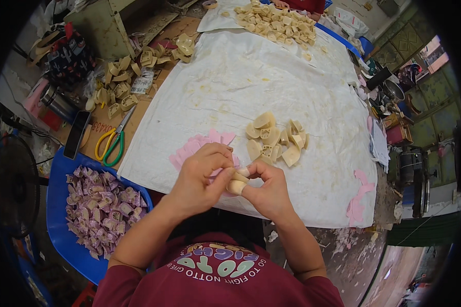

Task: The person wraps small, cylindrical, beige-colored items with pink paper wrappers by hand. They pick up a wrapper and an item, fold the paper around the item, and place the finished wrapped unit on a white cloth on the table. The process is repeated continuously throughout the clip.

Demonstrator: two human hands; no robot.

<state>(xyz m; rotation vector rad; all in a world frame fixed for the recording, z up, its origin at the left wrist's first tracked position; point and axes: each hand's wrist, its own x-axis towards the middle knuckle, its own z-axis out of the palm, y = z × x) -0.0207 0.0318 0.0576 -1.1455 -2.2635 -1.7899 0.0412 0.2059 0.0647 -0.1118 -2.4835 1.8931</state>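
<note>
Just above the near edge of the white-covered table, both my hands meet around one small cream-coloured shoe heel (235,187). My right hand (269,188) grips it between thumb and fingers. My left hand (202,176) is closed, its thumb and fingertips pinching at the heel's left side, where a bit of pink shows between the fingers. Part of the heel is hidden by the fingers. Behind my left hand lies a fanned pile of pink cut pieces (192,148). Beyond my right hand sits a small heap of cream heels (274,138), some with hollowed, ribbed undersides.
A blue tub (59,215) on the left holds many purple-pink covered heels (102,210). Scissors (115,138), a phone (77,134) and more heels (120,87) lie on cardboard. Pink scraps (361,197) lie right. Across the table, another person sits behind a large heel pile (276,23).
</note>
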